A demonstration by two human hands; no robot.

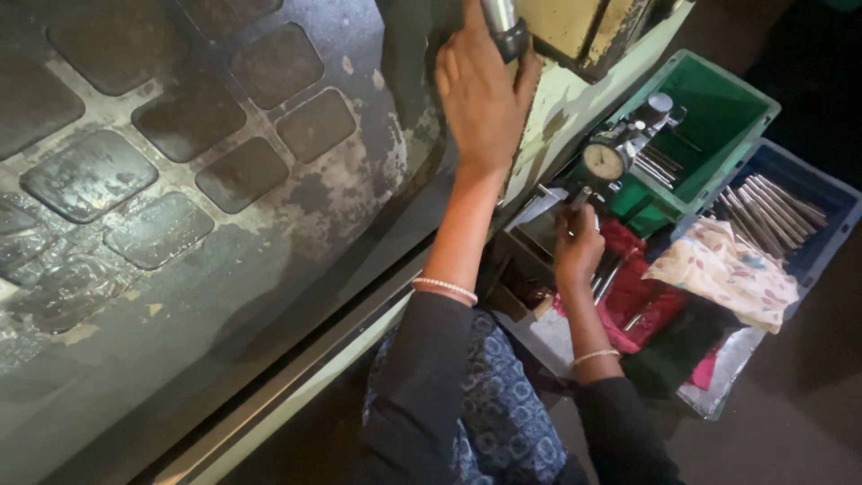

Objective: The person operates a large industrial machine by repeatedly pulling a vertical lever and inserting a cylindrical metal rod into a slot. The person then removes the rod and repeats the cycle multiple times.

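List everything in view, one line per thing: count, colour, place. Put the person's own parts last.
machine panel: one, dark grey and worn, with raised square pads, fills the left.
machine handle: one, silvery with a black collar, top centre.
dial gauge: one, silvery with a pale face, at the green bin's near end.
green bin: one, green, upper right.
blue bin: one, blue, far right.
metal rods: many, silvery, in the blue bin.
floral cloth: one, cream with a pattern, over the blue bin's near edge.
red cloth: one, red, below the gauge.
left hand: on the machine handle.
right hand: holds a small metal piece, hard to identify.
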